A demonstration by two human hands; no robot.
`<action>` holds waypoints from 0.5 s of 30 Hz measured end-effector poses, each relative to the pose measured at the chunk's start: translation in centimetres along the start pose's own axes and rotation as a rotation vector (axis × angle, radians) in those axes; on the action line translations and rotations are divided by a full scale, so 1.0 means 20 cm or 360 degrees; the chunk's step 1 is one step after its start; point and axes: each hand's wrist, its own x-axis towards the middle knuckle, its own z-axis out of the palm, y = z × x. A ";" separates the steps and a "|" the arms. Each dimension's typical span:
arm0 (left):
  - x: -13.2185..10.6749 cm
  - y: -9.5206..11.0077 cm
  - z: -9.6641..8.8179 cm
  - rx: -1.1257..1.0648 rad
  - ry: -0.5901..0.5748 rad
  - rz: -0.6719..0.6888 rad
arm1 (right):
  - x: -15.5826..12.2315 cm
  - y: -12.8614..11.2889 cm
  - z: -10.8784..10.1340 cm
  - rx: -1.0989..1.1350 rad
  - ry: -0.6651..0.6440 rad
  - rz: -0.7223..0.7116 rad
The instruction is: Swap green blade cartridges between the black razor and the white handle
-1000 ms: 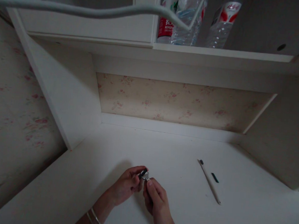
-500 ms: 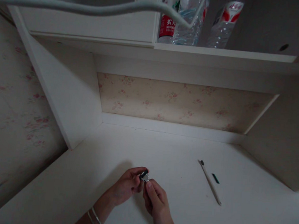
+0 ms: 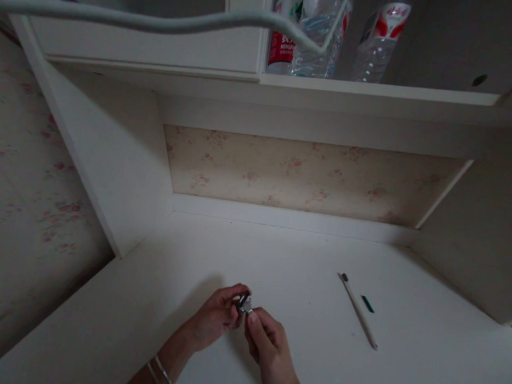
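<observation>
Low in the middle of the head view, both hands meet at a small black-and-silver object [image 3: 245, 302], whose kind I cannot make out. My left hand [image 3: 216, 316] is closed on its dark part, with thumb and fingers pinching from the left. From the right, my right hand [image 3: 268, 340] pinches its shiny metal end between thumb and forefinger. The fingers hide part of it. The hands are just above the white desktop [image 3: 314, 360].
A slim pale pen-like stick [image 3: 359, 311] with a dark end lies to the right, beside a short dark-green strip [image 3: 368, 304]. Bottles, one a clear bottle [image 3: 380, 40], stand on the shelf above. A pale curved tube [image 3: 162, 21] crosses the top left.
The black-and-silver object has tilted slightly between my fingers. Both hands keep their grip in nearly the same place, and the whole view has shifted slightly.
</observation>
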 end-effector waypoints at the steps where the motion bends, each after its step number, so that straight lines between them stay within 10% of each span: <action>1: 0.00 0.00 0.00 0.0002 -0.0003 0.0004 | 0.00 0.00 0.00 -0.0009 -0.0004 -0.0002; 15: 0.00 -0.07 0.01 -0.0239 0.0006 -0.0014 | -0.03 0.00 0.04 -0.0348 0.0156 -0.0270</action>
